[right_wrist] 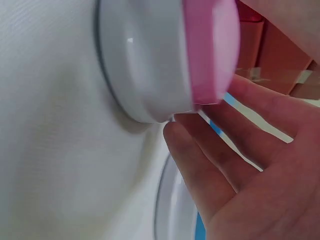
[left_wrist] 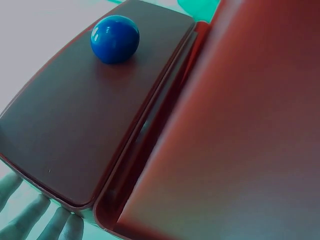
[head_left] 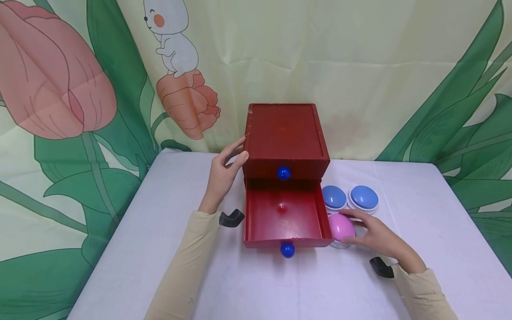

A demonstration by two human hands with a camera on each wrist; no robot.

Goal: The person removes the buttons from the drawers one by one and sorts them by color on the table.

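A red two-drawer box [head_left: 283,133] stands at the table's back, its lower drawer [head_left: 282,218] pulled out and bare inside. Both drawers have round blue knobs. My left hand [head_left: 225,178] rests against the box's left side, fingers spread along it. In the left wrist view, fingertips [left_wrist: 32,215] show beside the upper drawer front [left_wrist: 85,120]. To the right of the drawer, my right hand [head_left: 376,235] holds a pink dome push button [head_left: 341,227] on a white base, thumb at its near edge and fingers at its far edge. The right wrist view shows fingertips against the button's side [right_wrist: 145,65].
Two blue dome push buttons [head_left: 334,197] [head_left: 363,197] with white bases stand behind the pink one, to the right of the box. A white cloth [head_left: 172,200] covers the table. A printed curtain [head_left: 352,80] hangs right behind it.
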